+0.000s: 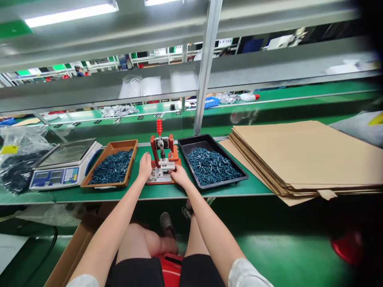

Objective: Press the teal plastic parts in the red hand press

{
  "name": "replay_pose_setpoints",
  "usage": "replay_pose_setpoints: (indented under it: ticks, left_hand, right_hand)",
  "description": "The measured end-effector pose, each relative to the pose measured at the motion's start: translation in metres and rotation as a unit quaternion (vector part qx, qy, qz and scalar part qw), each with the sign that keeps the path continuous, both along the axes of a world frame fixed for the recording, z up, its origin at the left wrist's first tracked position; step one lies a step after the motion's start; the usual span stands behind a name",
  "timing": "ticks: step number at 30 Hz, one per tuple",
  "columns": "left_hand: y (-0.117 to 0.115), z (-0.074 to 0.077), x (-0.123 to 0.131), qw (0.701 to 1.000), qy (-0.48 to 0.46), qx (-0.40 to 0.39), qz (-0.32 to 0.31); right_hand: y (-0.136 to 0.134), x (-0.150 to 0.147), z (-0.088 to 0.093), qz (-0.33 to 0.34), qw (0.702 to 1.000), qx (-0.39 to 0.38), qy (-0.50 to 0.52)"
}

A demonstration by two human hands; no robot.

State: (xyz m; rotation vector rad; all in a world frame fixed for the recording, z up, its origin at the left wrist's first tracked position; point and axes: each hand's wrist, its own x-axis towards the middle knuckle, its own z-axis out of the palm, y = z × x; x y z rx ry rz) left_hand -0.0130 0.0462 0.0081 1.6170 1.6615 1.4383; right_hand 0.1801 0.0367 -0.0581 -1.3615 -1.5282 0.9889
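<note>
A small hand press with a red lever grip (159,126), an orange-red frame and a metal fixture (163,165) stands at the middle of the bench. My left hand (145,166) is at the fixture's left side, its fingers closed together; whatever they hold is hidden. On the right front of the fixture, my right hand (179,175) touches the metal block with fingers pinched. Any part between them is too small to make out. Dark blue small parts fill a brown tray (135,153) on the left and a black tray (191,140) on the right.
Left of the brown tray are a digital scale (55,175) and a plastic bag of dark parts (18,169). Stacked cardboard sheets (311,155) overhang the bench edge at right. A metal post (206,67) and shelf (254,63) stand behind the press.
</note>
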Motion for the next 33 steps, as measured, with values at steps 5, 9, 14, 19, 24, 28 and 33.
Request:
replay_pose_setpoints:
  ticks: [5, 9, 14, 19, 24, 28, 33]
  left_hand:
    - [0.028, 0.087, 0.033, 0.987, -0.104, 0.114, -0.038]
    - [0.034, 0.144, 0.064, 0.969, -0.129, 0.139, -0.162]
    - [-0.013, 0.143, 0.078, 0.962, -0.035, 0.215, -0.164]
    - [-0.048, 0.115, 0.074, 0.945, -0.011, 0.287, -0.154]
    - [-0.042, 0.104, 0.082, 0.939, -0.019, 0.309, -0.149]
    - [-0.04, 0.1, 0.085, 0.938, -0.016, 0.319, -0.134]
    - [-0.039, 0.095, 0.086, 0.944, -0.018, 0.306, -0.124]
  right_hand:
    - [-0.004, 0.002, 0.006, 0.006, 1.0, 0.008, -0.025]
    - [-0.007, 0.002, 0.01, 0.01, 0.999, 0.013, -0.047]
    - [-0.008, 0.0, 0.012, 0.004, 0.998, 0.018, -0.062]
    - [-0.007, 0.001, 0.015, 0.008, 0.996, 0.016, -0.086]
    - [-0.007, 0.001, 0.018, 0.0, 0.994, -0.001, -0.106]
    - [-0.006, -0.001, 0.02, 0.005, 0.994, -0.008, -0.106]
    - [-0.008, -0.001, 0.023, 0.003, 0.996, -0.005, -0.094]
